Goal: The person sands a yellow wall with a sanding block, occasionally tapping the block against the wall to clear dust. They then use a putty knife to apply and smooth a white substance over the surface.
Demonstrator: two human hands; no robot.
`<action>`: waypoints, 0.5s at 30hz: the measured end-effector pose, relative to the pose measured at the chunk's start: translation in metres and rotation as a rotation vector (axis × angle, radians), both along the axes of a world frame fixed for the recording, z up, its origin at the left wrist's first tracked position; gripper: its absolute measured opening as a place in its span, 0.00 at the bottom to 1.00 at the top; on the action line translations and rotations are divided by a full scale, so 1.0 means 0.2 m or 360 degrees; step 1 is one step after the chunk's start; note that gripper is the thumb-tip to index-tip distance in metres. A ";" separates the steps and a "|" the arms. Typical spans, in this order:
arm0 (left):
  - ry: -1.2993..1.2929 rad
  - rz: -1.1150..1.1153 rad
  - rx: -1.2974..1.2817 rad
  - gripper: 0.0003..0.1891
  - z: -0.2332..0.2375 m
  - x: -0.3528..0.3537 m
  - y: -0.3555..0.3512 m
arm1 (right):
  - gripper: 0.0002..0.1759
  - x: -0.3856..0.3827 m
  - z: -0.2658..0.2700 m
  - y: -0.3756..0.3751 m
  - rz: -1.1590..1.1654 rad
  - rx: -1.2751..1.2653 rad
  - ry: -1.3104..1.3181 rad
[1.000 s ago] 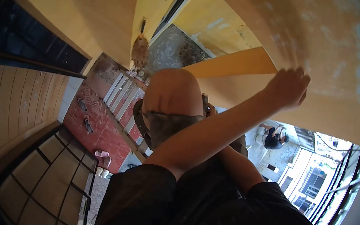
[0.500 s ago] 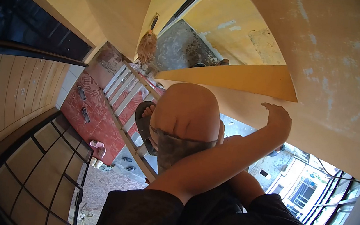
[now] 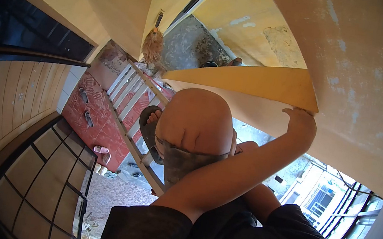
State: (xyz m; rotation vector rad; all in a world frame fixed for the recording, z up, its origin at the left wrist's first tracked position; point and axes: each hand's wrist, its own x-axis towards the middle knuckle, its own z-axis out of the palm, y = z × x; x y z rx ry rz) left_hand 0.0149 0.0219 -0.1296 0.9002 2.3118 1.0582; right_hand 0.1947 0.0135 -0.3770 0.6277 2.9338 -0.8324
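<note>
My left arm reaches across my body to the right. At its end, my left hand (image 3: 301, 123) is at the corner of a yellow ledge (image 3: 249, 81) on the wall. Its thumb is stretched out, and the other fingers are mostly hidden at the edge. My bent knee (image 3: 196, 120) rises in the middle, with dark, torn-looking cloth just below it. Under the left arm my right forearm (image 3: 261, 196) shows in part; its hand is hidden behind the arm and knee. A foot in a dark sandal (image 3: 146, 125) is beside a wooden ladder (image 3: 125, 127).
Far below lies a red tiled floor (image 3: 96, 124) with several shoes and slippers. A feather duster (image 3: 153, 46) hangs on the yellow wall. A dark-framed grid panel (image 3: 43, 177) stands at lower left, and barred openings (image 3: 358, 214) are at lower right.
My left hand has moved slightly right and up to the ledge corner, where a gap showed before. The whole view has shifted a little.
</note>
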 end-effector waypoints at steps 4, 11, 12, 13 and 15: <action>0.0151 0.0056 0.0040 0.16 -0.04 -0.01 0.04 | 0.23 0.03 0.05 0.02 -0.0010 0.0056 0.0061; 0.0422 0.0185 0.0339 0.11 -0.15 -0.04 0.06 | 0.39 -0.08 0.26 0.02 -0.0054 -0.0215 -0.0329; 0.0456 0.0142 0.0346 0.11 -0.15 -0.06 0.06 | 0.39 -0.09 0.24 0.04 -0.0080 -0.0229 -0.0322; 0.0478 0.0100 0.0354 0.12 -0.16 -0.07 0.06 | 0.38 -0.08 0.18 0.07 -0.0080 -0.0416 -0.0299; 0.0503 0.0097 0.0315 0.14 -0.15 -0.10 0.04 | 0.37 -0.04 0.09 0.13 -0.0070 -0.0600 -0.0283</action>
